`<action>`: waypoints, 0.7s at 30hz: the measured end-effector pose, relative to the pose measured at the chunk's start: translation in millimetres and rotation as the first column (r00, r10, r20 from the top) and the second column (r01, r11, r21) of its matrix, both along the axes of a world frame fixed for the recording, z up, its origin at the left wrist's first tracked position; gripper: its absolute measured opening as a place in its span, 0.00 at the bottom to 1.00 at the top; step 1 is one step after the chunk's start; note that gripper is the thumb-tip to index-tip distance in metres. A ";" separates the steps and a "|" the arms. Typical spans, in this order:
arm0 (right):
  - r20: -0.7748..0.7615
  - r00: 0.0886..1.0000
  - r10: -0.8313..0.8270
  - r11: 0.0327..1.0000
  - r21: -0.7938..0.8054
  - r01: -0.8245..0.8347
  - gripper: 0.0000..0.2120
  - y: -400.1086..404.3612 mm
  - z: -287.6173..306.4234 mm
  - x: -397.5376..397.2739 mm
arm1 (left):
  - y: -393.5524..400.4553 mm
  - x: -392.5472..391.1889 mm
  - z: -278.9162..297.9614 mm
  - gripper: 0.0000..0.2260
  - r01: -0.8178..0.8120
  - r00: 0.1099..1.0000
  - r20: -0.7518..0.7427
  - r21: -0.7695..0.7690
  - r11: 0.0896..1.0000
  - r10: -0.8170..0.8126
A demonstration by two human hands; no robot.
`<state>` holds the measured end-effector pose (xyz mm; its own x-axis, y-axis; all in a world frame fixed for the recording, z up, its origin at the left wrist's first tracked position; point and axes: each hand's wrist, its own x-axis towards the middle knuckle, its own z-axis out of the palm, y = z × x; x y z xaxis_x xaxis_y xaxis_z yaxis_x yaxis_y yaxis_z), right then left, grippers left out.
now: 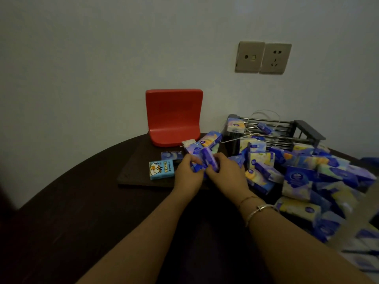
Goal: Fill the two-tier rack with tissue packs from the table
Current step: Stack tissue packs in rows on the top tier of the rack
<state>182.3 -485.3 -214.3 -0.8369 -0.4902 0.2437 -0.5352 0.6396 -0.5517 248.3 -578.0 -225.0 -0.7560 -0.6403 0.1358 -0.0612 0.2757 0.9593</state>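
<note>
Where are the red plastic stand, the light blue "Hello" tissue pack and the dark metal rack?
Red plastic stand (174, 113), head view, middle of its upright back.
Light blue "Hello" tissue pack (161, 169), head view, printed top face.
Dark metal rack (307, 128), head view, right end frame.

We see two bare forearms reaching in from the near edge, with no sleeve showing on either. The left hand (187, 174) wears nothing at all. On the wrist behind the right hand (227, 177) sit two bracelets: a thin cord-like band farther from us, and nearer a pale metallic bangle (its small clasp or bead catches the light).
</note>
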 end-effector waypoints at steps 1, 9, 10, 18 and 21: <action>0.007 1.000 -0.001 0.999 -0.049 0.002 0.11 0.3 2.3 4.7 | 2.6 2.9 2.2 0.08 0.004 1.000 -0.015 0.036 0.999 -0.004; 0.152 0.986 0.073 0.900 -0.436 0.000 0.10 16.8 43.6 54.9 | 11.5 55.3 38.6 0.11 -0.061 0.991 -0.112 0.082 0.995 0.070; 0.168 0.981 0.093 0.873 -0.488 0.001 0.07 19.8 51.2 61.7 | 11.4 64.9 45.2 0.11 -0.083 0.988 -0.126 0.085 0.993 0.093; 0.245 0.911 0.331 0.720 -0.690 -0.077 0.10 59.0 122.8 150.3 | 44.0 156.5 93.9 0.04 -0.014 0.988 -0.143 0.278 0.961 0.056; 0.125 0.931 0.343 0.699 -0.696 -0.164 0.16 73.1 141.7 176.9 | 64.8 184.7 114.9 0.10 0.110 0.980 -0.196 0.402 0.909 -0.032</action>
